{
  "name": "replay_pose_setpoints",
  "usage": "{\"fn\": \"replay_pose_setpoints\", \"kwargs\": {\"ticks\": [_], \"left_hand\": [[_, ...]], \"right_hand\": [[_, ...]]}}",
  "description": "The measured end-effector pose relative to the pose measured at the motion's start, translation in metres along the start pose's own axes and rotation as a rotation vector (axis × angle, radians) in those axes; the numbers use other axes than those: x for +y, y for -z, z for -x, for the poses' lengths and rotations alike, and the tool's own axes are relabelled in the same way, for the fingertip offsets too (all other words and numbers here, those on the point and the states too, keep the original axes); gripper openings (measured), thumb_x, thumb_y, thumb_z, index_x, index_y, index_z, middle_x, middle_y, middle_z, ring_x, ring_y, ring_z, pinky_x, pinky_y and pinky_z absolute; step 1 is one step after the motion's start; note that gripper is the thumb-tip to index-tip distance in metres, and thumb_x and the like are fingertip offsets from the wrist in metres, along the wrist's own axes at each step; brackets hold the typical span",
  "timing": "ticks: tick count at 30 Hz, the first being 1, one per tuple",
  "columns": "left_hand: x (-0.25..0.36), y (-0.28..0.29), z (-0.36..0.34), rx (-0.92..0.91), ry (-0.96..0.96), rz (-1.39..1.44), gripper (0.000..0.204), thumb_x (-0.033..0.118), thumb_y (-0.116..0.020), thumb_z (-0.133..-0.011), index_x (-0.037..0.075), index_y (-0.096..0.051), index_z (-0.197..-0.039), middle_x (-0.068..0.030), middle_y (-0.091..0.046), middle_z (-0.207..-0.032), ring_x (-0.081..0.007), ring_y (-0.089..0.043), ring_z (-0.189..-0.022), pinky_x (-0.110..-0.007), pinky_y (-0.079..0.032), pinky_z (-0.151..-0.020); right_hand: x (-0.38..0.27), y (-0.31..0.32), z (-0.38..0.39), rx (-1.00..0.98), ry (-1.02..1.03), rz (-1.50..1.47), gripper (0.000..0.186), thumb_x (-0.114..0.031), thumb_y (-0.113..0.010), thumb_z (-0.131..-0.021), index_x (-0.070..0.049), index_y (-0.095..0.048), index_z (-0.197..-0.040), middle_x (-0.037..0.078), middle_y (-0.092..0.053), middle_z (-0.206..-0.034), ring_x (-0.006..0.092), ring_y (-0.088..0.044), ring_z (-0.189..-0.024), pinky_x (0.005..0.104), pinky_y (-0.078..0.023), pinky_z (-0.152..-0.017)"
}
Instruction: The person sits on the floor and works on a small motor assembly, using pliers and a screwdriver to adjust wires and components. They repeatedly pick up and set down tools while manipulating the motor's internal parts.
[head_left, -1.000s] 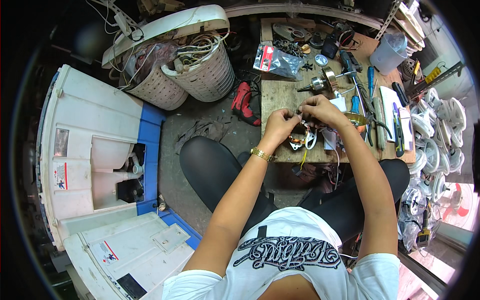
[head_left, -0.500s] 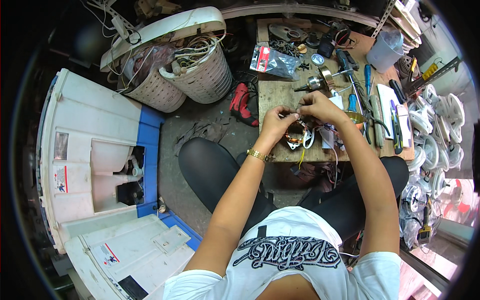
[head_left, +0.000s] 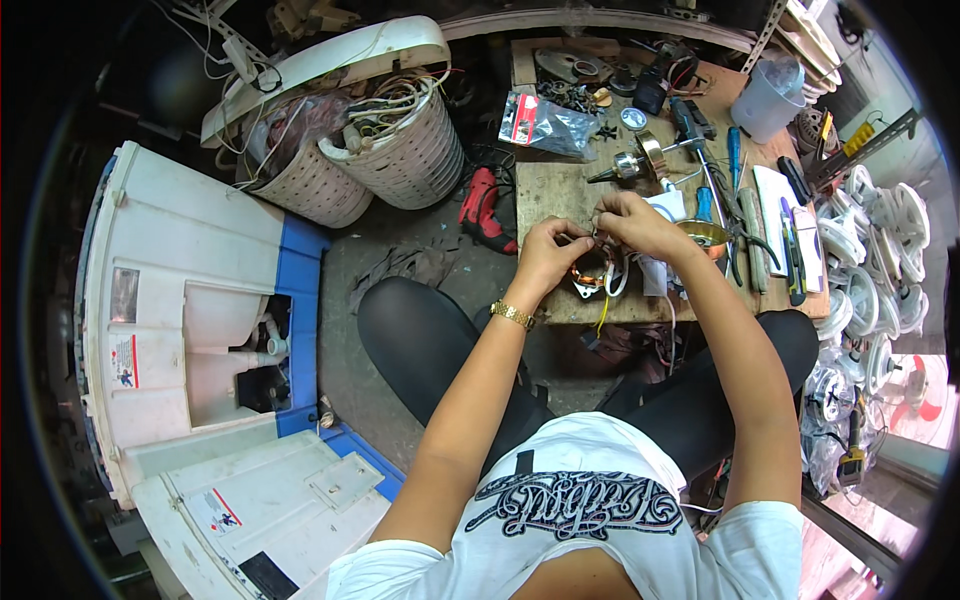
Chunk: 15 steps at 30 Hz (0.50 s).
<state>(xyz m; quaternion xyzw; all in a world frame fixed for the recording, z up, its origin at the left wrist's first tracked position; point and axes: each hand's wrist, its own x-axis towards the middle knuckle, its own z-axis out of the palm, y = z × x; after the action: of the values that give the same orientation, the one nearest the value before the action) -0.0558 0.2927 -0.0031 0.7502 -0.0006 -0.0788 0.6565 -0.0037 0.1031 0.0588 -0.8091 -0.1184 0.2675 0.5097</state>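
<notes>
A ring-shaped motor stator point(head_left: 584, 281) with copper windings and a white rim lies at the near edge of the wooden bench, partly hidden by my hands. My left hand point(head_left: 548, 256) is closed at its far left side, thumb and forefinger pinched by the rim. Opposite it, my right hand point(head_left: 632, 222) pinches something tiny at the same spot, too small to make out. A yellow wire point(head_left: 603, 314) hangs from the stator over the bench edge. Right of my right hand sits a brass-coloured cup-shaped part point(head_left: 706, 236).
On the bench are a motor rotor point(head_left: 632, 166), a plastic bag point(head_left: 550, 127), a blue-handled screwdriver point(head_left: 735, 152), pliers and a translucent bucket point(head_left: 769, 100). A red power tool point(head_left: 484, 210) lies on the floor to the left. White plastic parts point(head_left: 860, 260) are heaped at right.
Both hands stay at the far side of the stator, their fingertips shifting slightly. The stator remains in place.
</notes>
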Motion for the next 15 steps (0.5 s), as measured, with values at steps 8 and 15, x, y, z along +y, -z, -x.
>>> {"fn": "replay_pose_setpoints", "kwargs": {"ticks": [8, 15], "left_hand": [[-0.004, -0.003, 0.005, 0.132, -0.138, -0.103, 0.019, 0.011, -0.081, -0.081, -0.002, -0.074, -0.093, -0.0124, -0.074, -0.09, -0.0187, -0.07, -0.078, -0.031, -0.054, -0.072], [0.003, -0.002, 0.01, 0.131, -0.238, -0.279, 0.02, 0.008, -0.08, -0.082, -0.004, -0.073, -0.097, -0.0121, -0.076, -0.094, -0.0171, -0.071, -0.087, -0.03, -0.053, -0.081]], "right_hand": [[0.016, 0.0, -0.002, 0.074, 0.322, 0.21, 0.027, -0.022, -0.075, -0.087, 0.004, -0.07, -0.091, 0.016, -0.069, -0.077, 0.0213, -0.062, -0.068, 0.0375, -0.05, -0.067], [0.014, -0.004, -0.013, 0.155, 0.273, 0.419, 0.025, -0.021, -0.077, -0.082, 0.003, -0.071, -0.089, 0.024, -0.068, -0.08, 0.0408, -0.066, -0.075, 0.0452, -0.05, -0.069]]}}
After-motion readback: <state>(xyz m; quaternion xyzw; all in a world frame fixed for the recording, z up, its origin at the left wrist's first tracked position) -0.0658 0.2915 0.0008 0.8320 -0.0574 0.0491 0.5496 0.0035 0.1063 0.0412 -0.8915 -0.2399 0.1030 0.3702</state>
